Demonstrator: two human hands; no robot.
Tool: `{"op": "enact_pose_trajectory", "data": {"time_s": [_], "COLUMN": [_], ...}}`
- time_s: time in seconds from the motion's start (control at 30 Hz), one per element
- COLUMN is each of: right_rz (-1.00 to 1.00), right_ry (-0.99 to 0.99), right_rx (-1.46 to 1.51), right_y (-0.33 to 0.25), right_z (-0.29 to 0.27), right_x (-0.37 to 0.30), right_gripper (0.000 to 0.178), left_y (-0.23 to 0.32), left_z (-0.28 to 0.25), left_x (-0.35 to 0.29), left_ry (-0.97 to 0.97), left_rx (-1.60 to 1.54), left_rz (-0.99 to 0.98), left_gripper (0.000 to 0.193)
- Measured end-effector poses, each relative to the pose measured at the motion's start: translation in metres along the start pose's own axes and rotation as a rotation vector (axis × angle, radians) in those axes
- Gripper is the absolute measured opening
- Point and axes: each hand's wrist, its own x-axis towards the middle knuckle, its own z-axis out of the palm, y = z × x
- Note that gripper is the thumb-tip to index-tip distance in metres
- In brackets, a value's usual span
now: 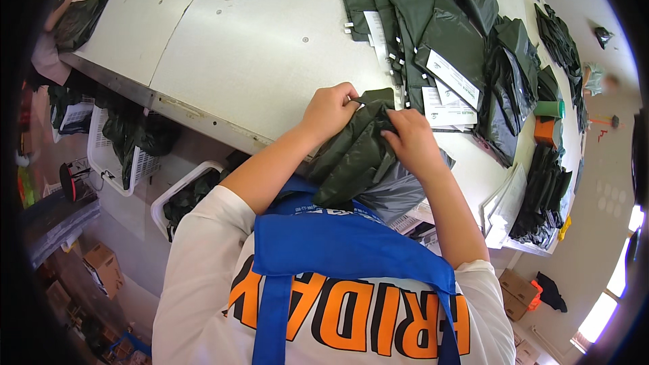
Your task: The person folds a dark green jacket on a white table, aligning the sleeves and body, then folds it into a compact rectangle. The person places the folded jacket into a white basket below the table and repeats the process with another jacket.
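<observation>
A crumpled dark green fabric piece (351, 155) lies at the near edge of the white table (257, 47), partly over a grey plastic bag (399, 192). My left hand (330, 111) pinches the fabric's upper left corner. My right hand (412, 138) presses and grips the fabric from the right side. Both forearms come up from below over a blue apron and a white shirt.
Folded dark green pieces with white paper tags (446, 71) are piled beyond my hands. More dark bundles (541, 196), an orange object (544, 129) and white sheets (503, 202) lie to the right. White baskets (118, 155) holding dark fabric stand on the floor to the left.
</observation>
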Motion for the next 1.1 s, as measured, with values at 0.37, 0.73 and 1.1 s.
{"op": "enact_pose_trajectory", "data": {"time_s": [0.37,0.73,1.1], "right_rz": [-0.032,0.027,0.253], "right_ry": [-0.027,0.155,0.335], "right_rx": [-0.376,-0.257,0.151], "right_y": [0.003,0.009,0.017], "right_z": [0.03,0.069,0.066], "right_x": [0.014,0.04,0.036], "right_gripper": [0.032,0.014,0.034], "left_y": [-0.005,0.008,0.009], "left_z": [-0.002,-0.012,-0.01], "left_x": [0.004,-0.006,-0.007], "left_ry": [0.172,0.175,0.084], "left_rx": [0.607,0.607,0.633], "left_rz": [0.543,0.48,0.486], "left_gripper": [0.005,0.006,0.007]}}
